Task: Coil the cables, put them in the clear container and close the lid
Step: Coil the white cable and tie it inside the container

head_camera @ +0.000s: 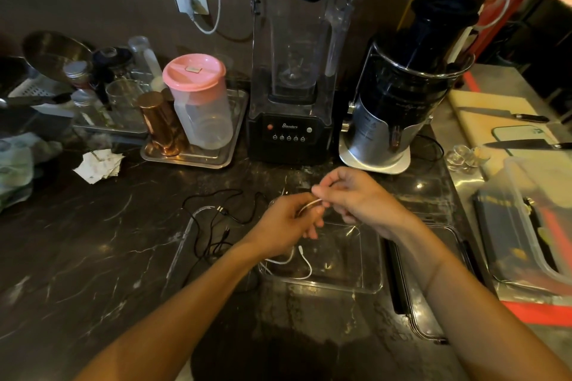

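Holding the white cable (309,205) up over the clear container (370,286), both hands were busy with it. The left hand (283,227) had its fingers curled around a small loop of the cable. The right hand (349,195) pinched the cable between thumb and fingertips, right beside the left hand, so the two hands were almost touching. The rest of the white cable hung down under the left hand, and its loose end lay inside the container, near the left wall.

The cable looked thin, light and very bendy. It would likely flop and spring open if it were let go, so it seemed best to keep a pinch on the loop while winding, and to hold it on the cord, not on the small plug. It did not look easy to break, but a hard tug at the plug could hurt it.

A black cable (216,226) lay in a loose tangle on the dark surface (93,241), just left of the container, and no hand touched it. It looked soft and light too, and the tangle would likely need pulling apart gently before winding.

The lid (433,303) lay flat to the right of the container, partly under the right arm. The container was open.
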Action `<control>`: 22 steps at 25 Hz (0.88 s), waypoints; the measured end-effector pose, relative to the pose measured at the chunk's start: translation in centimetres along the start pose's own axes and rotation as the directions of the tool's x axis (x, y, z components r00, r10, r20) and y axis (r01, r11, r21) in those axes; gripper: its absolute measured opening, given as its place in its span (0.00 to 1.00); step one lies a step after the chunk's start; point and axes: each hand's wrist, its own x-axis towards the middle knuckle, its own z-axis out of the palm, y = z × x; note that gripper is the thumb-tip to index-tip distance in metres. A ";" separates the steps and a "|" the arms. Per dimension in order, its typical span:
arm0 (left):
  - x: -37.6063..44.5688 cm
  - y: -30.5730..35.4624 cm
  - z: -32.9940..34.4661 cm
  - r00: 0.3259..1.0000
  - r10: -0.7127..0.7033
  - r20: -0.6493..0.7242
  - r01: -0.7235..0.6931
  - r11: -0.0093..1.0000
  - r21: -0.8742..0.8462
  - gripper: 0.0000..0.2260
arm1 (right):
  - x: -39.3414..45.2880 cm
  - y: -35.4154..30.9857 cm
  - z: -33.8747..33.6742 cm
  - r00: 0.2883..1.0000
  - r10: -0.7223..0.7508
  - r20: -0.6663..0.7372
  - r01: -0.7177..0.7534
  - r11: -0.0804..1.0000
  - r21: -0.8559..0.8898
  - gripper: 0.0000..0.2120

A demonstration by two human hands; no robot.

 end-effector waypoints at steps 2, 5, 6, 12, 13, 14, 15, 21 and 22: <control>0.0 0.1 -0.5 0.997 -0.052 -0.057 0.049 0.997 -0.061 0.11 | 0.1 0.3 0.0 0.986 -0.028 -0.165 0.053 0.988 0.147 0.14; 0.0 -0.2 -1.1 0.984 -0.134 -0.114 0.091 0.942 -0.323 0.12 | -0.5 2.1 0.7 0.964 0.047 -0.260 0.002 0.982 0.187 0.10; 0.1 -0.1 -1.2 0.982 -0.144 -0.122 0.083 0.910 -0.406 0.12 | -1.1 3.1 1.5 0.985 0.069 -0.159 -0.047 0.990 0.135 0.10; 1.0 1.2 -0.7 0.982 -0.141 -0.126 0.029 0.770 -0.637 0.09 | -3.9 6.0 7.1 0.977 0.068 0.203 -0.097 0.986 0.135 0.11; 1.0 1.3 -0.7 0.981 -0.152 -0.120 0.033 0.741 -0.670 0.10 | -3.8 6.3 7.3 0.985 0.050 0.165 -0.080 0.980 0.184 0.12; 1.1 1.4 -0.8 0.981 -0.159 -0.113 0.037 0.721 -0.692 0.10 | -3.8 6.5 7.4 0.988 0.032 0.148 -0.069 0.965 0.252 0.13; 1.2 1.5 -1.0 0.980 -0.162 -0.113 0.037 0.710 -0.703 0.10 | -3.8 6.7 7.3 0.989 0.023 0.146 -0.069 0.945 0.319 0.15; 1.7 1.4 -2.2 0.958 -0.218 -0.185 0.040 0.743 -0.668 0.11 | -4.1 7.2 6.0 0.993 0.058 0.104 -0.092 0.931 0.354 0.17; 1.8 1.4 -2.3 0.955 -0.229 -0.189 0.047 0.745 -0.666 0.11 | -4.1 7.4 5.8 0.995 0.049 0.084 -0.074 0.944 0.321 0.16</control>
